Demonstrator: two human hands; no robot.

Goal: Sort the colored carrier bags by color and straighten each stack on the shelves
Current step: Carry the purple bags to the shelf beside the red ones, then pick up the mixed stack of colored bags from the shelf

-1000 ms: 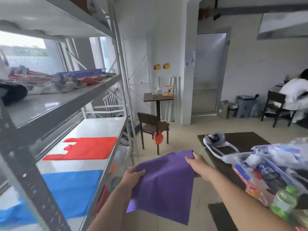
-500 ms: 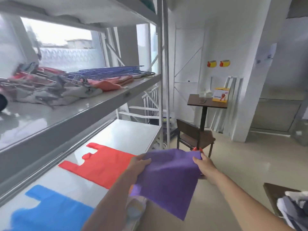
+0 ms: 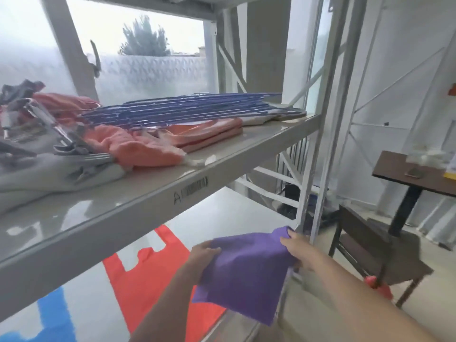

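Moved since a second ago: you are carrying the purple bag (image 3: 244,275) away from the dark table with the packaged goods and in to the shelving, and your view is now lying closer to the rack and turned further left.

Grip: your left hand (image 3: 202,255) is pinching the bag's near left edge, thumb on top; your right hand (image 3: 296,250) is curling round its far corner beside the white upright post (image 3: 318,169). You are holding the bag over the front edge of the lower shelf (image 3: 222,213), not yet laying it down.

Progress, as judged: the red bag (image 3: 153,275) and the blue bag (image 3: 54,322) are lying flat on the lower shelf as separate piles, so two colours are looking started. Purple is showing no place of its own yet; the bare far end of that shelf is looking the likely spot.

Outstanding: the upper shelf (image 3: 192,178) is holding untidy orange bags (image 3: 138,146) and a blue-striped stack (image 3: 187,109). Whether further bags are waiting elsewhere cannot be told.
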